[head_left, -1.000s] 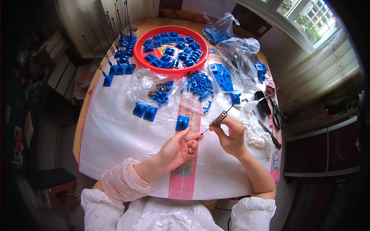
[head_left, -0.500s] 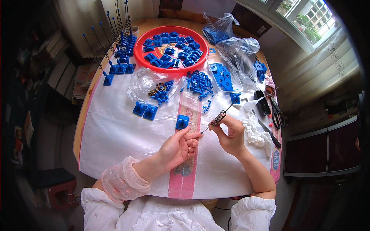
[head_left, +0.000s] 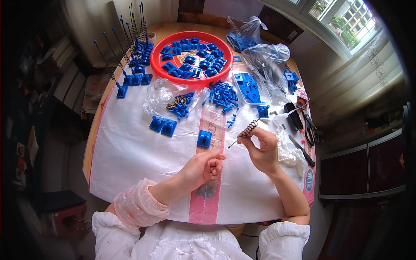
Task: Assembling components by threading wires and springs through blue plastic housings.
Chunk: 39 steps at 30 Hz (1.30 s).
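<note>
Blue plastic pieces fill the red round tray (head_left: 167,71) at the table's far side. Nearer than the tray, the right hand (head_left: 261,149) pinches a thin metal rod with a coiled spring (head_left: 248,130) between thumb and fingertips. The left hand (head_left: 207,167), fingers curled together, sits just beside it, below a small blue bracket (head_left: 204,139).

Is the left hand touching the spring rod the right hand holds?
Apart. The head view shows white table cover between the left hand and the rod's lower tip; only the right hand grips it.
</note>
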{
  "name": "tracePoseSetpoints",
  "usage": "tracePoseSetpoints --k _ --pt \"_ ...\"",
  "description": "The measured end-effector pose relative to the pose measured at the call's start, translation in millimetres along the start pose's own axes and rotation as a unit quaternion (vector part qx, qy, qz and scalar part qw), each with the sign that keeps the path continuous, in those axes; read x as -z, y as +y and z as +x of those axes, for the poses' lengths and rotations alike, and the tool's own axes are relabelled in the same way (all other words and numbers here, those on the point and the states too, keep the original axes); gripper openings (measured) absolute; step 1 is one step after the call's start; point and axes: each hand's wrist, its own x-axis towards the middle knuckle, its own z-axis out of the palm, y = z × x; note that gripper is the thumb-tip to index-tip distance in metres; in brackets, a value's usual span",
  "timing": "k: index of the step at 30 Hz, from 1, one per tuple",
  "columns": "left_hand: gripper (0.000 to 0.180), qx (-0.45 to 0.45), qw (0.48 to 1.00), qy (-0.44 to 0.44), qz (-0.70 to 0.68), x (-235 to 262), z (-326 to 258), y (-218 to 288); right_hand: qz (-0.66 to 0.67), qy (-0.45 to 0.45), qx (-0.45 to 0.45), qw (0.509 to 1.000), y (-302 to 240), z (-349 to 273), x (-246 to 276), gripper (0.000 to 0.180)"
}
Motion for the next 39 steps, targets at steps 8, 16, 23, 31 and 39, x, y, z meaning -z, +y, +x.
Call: tracePoseSetpoints --k 8,16,23,31,39 --pt "0.015 -0.350 0.845 0.086 0.395 -12.3 -13.1 29.1 -0.028 -0.019 0.048 0.998 1.2 -3.0 -5.8 0.014" --pt "0.022 -0.405 0.759 0.070 0.504 -37.2 -32.7 52.8 -0.036 -0.031 0.061 0.997 -2.0 -3.5 -6.0 0.015" --pt "0.027 -0.420 0.756 0.028 0.501 -54.6 -19.9 66.3 -0.027 -0.010 0.064 0.998 0.8 -3.9 -7.1 0.014" --pt "0.024 -0.434 0.761 0.017 0.482 -41.2 2.8 58.3 -0.036 -0.016 0.059 0.997 5.2 -3.9 -6.4 0.014" --pt "0.026 -0.469 0.747 0.006 0.471 -23.0 18.4 49.4 -0.031 -0.017 0.063 0.997 6.1 -3.5 -5.7 0.014"
